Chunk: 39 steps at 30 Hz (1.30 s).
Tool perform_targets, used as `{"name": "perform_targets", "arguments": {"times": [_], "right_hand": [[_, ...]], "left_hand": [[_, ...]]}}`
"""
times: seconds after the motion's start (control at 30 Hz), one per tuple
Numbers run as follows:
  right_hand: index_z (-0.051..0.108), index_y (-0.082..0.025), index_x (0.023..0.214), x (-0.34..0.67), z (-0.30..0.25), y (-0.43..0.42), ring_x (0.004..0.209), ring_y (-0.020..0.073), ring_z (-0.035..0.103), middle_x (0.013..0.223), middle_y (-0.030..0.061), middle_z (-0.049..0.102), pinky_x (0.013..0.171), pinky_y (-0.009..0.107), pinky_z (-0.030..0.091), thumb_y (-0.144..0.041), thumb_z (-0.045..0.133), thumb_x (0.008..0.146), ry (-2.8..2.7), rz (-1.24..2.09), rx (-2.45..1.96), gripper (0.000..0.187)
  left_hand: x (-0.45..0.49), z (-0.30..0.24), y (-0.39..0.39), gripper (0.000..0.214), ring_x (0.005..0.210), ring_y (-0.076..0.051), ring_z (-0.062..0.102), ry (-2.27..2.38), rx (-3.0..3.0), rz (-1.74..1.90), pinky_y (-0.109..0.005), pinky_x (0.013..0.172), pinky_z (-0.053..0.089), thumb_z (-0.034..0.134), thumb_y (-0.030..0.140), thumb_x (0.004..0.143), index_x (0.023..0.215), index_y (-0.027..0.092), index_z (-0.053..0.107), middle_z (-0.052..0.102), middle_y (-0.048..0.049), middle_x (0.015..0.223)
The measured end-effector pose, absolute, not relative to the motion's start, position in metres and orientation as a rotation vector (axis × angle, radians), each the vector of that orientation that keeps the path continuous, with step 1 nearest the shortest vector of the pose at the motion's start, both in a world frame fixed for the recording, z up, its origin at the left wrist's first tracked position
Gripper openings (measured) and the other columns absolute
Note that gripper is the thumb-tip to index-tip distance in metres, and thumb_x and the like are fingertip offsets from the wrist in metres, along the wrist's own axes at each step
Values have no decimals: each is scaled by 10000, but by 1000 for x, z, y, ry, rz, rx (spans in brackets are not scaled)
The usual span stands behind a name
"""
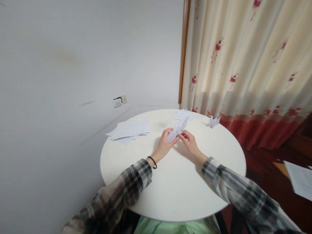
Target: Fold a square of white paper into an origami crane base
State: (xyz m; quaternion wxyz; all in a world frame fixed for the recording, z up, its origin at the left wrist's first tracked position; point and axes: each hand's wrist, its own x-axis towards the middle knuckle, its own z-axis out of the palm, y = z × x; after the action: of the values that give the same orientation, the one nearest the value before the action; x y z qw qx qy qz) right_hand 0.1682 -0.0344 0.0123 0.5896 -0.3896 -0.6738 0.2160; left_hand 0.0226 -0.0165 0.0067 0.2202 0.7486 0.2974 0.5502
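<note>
Above the middle of a round white table [180, 182], a folded piece of white paper [177, 130] is held up at a slant. My left hand [165, 143] grips its lower left side, fingers and thumb wrapped about the edge. At the lower right edge of the same paper, the fingers of my right hand [190, 143] are pinched together. The exact fold under my right fingertips is too small to make out. A black band [152, 162] circles my left wrist.
Loose white sheets [130, 129] lie stacked at the table's left. More white paper [181, 114] rests at the far edge, and a small folded paper shape [214, 122] stands far right. A wall with a socket [117, 103] borders the left; a curtain [234, 65] hangs behind.
</note>
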Motion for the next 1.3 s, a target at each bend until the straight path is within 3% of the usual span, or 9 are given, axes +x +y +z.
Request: {"name": "perform_targets", "arguments": {"times": [0.23, 0.33, 0.5, 0.63, 0.8, 1.3], "right_hand": [[548, -199, 689, 168, 12, -34, 665, 147, 492, 672, 17, 553, 623, 264, 385, -416, 479, 782, -1575, 501, -946, 246], [545, -198, 666, 168, 10, -32, 648, 146, 480, 655, 14, 541, 626, 267, 391, -416, 483, 774, -1591, 505, -962, 251], [538, -193, 657, 168, 7, -30, 636, 139, 469, 643, 3, 534, 626, 261, 391, -400, 475, 777, -1622, 526, -965, 248], [528, -194, 659, 168, 7, -30, 636, 139, 474, 644, 1, 526, 627, 260, 386, -396, 466, 786, -1639, 540, -944, 246], [522, -197, 651, 168, 7, -30, 634, 137, 476, 638, -2, 521, 617, 255, 385, -397, 462, 791, -1643, 515, -933, 252], [520, -201, 671, 166, 9, -33, 645, 136, 485, 654, -4, 511, 620, 250, 385, -399, 452, 806, -1672, 508, -917, 248]], "left_hand": [[20, 9, -17, 189, 1027, -174, 491, 829, 2036, 1550, -341, 937, 347, 481, 254, 826, 985, 176, 547, 553, -72, 1046], [18, 10, -15, 131, 961, -176, 512, 925, 2014, 1631, -332, 881, 385, 502, 242, 809, 887, 176, 583, 572, -66, 969], [16, 13, -17, 254, 830, -134, 546, 943, 1966, 1640, -243, 705, 447, 513, 211, 796, 1046, 204, 554, 561, -56, 996], [16, 16, -20, 227, 919, -154, 541, 895, 2076, 1585, -253, 749, 447, 475, 198, 814, 993, 205, 615, 585, -62, 1018], [16, 14, -19, 295, 982, -176, 542, 888, 2044, 1536, -291, 816, 443, 552, 189, 761, 1051, 210, 604, 609, -54, 1067], [13, 9, -16, 284, 931, -201, 576, 986, 2104, 1556, -334, 875, 412, 563, 242, 771, 1049, 235, 619, 647, -54, 1007]]}}
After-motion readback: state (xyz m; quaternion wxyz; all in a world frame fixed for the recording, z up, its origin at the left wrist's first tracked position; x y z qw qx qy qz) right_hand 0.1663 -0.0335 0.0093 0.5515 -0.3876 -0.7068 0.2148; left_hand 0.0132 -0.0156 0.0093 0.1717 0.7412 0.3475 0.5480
